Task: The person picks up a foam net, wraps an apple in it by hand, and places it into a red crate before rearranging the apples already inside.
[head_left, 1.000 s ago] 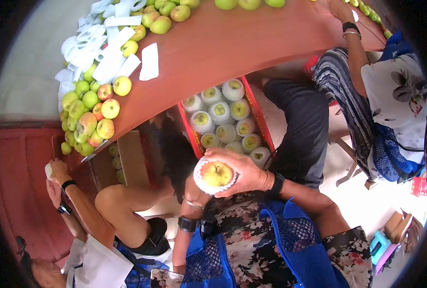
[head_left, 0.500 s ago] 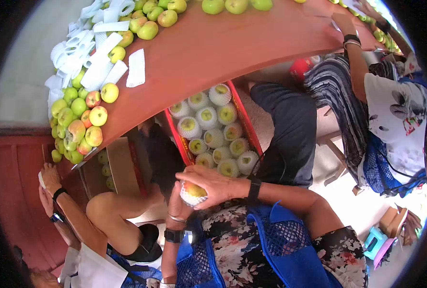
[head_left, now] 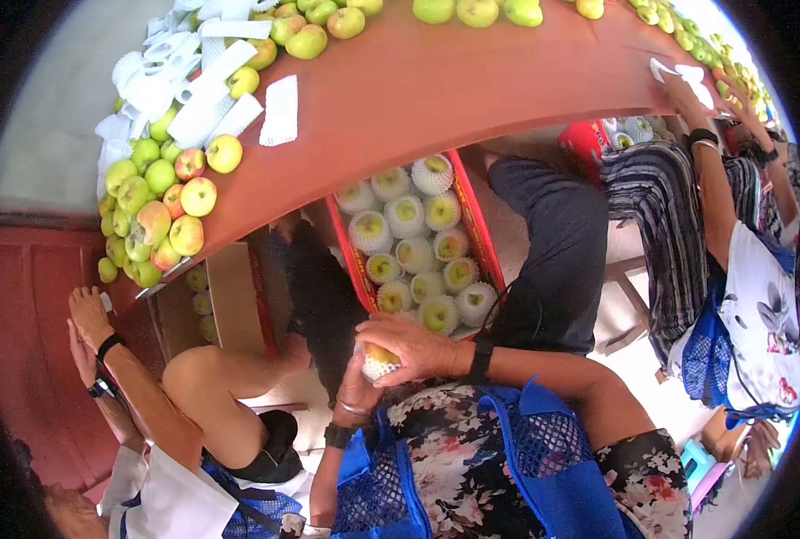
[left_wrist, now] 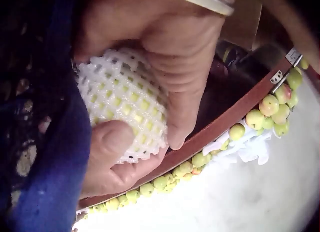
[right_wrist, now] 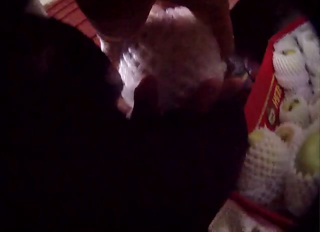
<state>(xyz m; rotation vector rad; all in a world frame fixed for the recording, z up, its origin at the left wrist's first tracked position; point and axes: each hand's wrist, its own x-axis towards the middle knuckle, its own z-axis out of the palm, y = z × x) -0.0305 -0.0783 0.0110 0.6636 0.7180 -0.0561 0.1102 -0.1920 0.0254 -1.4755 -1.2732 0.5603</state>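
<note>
An apple in a white foam net sleeve (head_left: pixel 380 361) is held between both hands above the lap. My right hand (head_left: pixel 422 347) curls over it from the right and above. From the left and below, my left hand (head_left: pixel 357 388) grips it, its wrist wearing a bracelet. In the left wrist view, the netted apple (left_wrist: pixel 127 104) shows yellow-green through the mesh, with the left hand (left_wrist: pixel 175 51) over it and a thumb (left_wrist: pixel 117 137) pressing the net. The right wrist view is dark; the foam net (right_wrist: pixel 175 56) shows among the fingers.
Below the red-brown table (head_left: pixel 373 99) stands a red box (head_left: pixel 346 247) of netted apples (head_left: pixel 404 214). Bare apples (head_left: pixel 153 220) and loose foam sleeves (head_left: pixel 180 85) lie at the table's left. Another person's hands (head_left: pixel 90 323) are at left; a person in striped trousers (head_left: pixel 652 242) sits at right.
The right hand has brought the netted apple down and left to the left hand, and both hands now hold it. The apple has turned, with more of its net facing outward.
</note>
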